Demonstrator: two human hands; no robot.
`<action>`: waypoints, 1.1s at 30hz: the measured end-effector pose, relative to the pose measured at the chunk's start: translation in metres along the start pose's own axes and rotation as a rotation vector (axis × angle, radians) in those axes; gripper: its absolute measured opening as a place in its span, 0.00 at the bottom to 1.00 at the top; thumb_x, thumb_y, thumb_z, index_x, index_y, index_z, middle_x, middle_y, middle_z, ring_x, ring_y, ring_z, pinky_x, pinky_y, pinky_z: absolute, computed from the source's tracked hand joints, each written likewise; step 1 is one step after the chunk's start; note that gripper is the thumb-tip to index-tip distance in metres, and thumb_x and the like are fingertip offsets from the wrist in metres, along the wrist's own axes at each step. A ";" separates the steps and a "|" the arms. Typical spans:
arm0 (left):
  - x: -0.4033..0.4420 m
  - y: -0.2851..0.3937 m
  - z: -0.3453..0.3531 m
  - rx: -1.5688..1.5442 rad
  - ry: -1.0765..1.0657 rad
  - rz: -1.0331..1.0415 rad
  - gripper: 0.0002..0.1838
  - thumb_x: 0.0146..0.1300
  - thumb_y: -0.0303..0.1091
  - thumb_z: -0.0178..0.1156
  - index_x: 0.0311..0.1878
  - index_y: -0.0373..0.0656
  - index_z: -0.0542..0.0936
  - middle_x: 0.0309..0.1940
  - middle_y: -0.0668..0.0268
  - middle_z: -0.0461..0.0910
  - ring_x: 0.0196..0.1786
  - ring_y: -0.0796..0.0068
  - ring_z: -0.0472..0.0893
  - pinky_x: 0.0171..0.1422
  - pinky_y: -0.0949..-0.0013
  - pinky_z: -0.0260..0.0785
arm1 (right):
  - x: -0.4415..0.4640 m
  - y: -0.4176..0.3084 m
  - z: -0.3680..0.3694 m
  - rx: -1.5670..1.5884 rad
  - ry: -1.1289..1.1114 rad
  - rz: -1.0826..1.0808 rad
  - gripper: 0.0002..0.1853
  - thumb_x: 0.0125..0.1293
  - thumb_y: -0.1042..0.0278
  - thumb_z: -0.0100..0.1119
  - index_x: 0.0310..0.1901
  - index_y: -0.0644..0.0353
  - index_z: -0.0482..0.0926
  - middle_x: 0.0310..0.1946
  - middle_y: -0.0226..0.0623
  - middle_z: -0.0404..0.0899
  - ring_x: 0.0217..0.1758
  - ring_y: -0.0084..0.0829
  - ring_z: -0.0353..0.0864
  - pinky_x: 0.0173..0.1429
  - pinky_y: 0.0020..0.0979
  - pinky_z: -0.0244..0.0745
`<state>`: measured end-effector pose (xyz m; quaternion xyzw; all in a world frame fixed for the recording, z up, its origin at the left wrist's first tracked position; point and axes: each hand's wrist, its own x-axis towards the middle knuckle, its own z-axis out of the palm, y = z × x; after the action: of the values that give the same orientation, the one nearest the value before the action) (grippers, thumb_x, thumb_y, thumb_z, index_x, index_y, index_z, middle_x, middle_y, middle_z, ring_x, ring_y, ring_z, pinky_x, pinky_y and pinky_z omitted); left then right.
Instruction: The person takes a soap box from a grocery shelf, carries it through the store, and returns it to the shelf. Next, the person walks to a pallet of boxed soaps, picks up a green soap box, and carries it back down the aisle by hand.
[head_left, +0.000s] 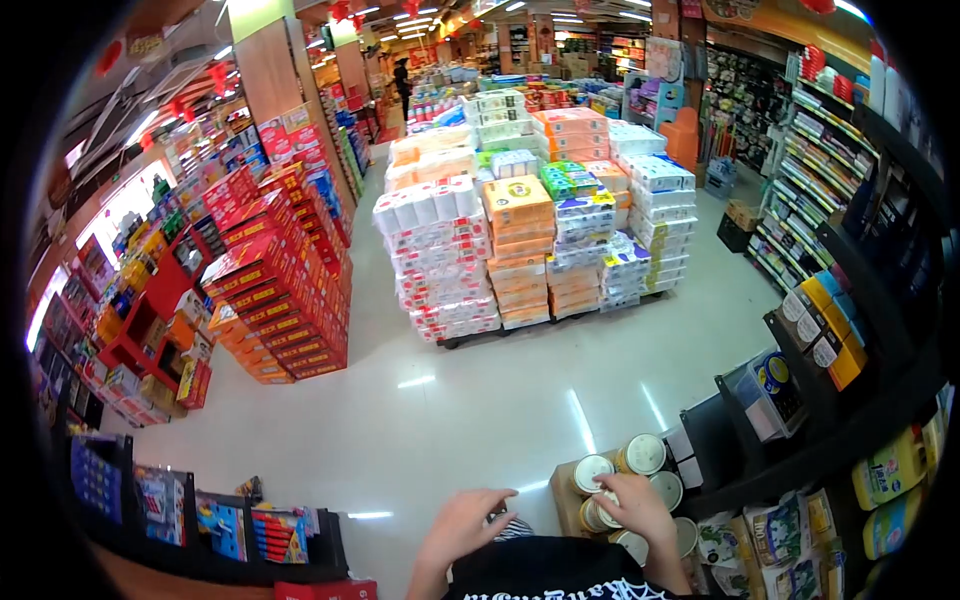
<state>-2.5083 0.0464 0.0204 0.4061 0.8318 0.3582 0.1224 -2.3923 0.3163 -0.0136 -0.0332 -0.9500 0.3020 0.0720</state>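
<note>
Low in the view, in front of my dark shirt (pixel 545 570), both my hands are held forward. My left hand (pixel 468 528) is over the floor, its fingers curved and apart from the thumb, with nothing clearly held. My right hand (pixel 640 508) reaches over a group of round tins with pale lids, its fingers spread. Its fingertips are at or just above a tin (pixel 596 512); whether they touch it I cannot tell. Beside it stand a tin with a white lid (pixel 593 472) and a larger tin (pixel 645 453). My arm partly hides the tins behind it.
Ahead stands a pallet stack of wrapped paper packs (pixel 520 235). Red cartons (pixel 280 300) are piled to the left. A dark shelf (pixel 815 430) curves along my right, with bagged goods (pixel 780 540) below. Another low rack (pixel 235 525) is at lower left. Shiny floor (pixel 450 420) lies between.
</note>
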 end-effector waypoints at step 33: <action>0.376 -0.144 -0.113 0.117 0.132 0.053 0.15 0.57 0.36 0.64 0.48 0.44 0.80 0.35 0.61 0.83 0.40 0.61 0.82 0.45 0.63 0.73 | 0.402 0.130 -0.062 -0.040 -0.018 -0.074 0.17 0.64 0.56 0.56 0.49 0.57 0.76 0.42 0.43 0.81 0.47 0.43 0.79 0.50 0.40 0.71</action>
<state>-2.8899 0.2179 0.0337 0.4100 0.8463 0.3384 0.0337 -2.7770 0.5003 0.0083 0.0032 -0.9571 0.2803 0.0738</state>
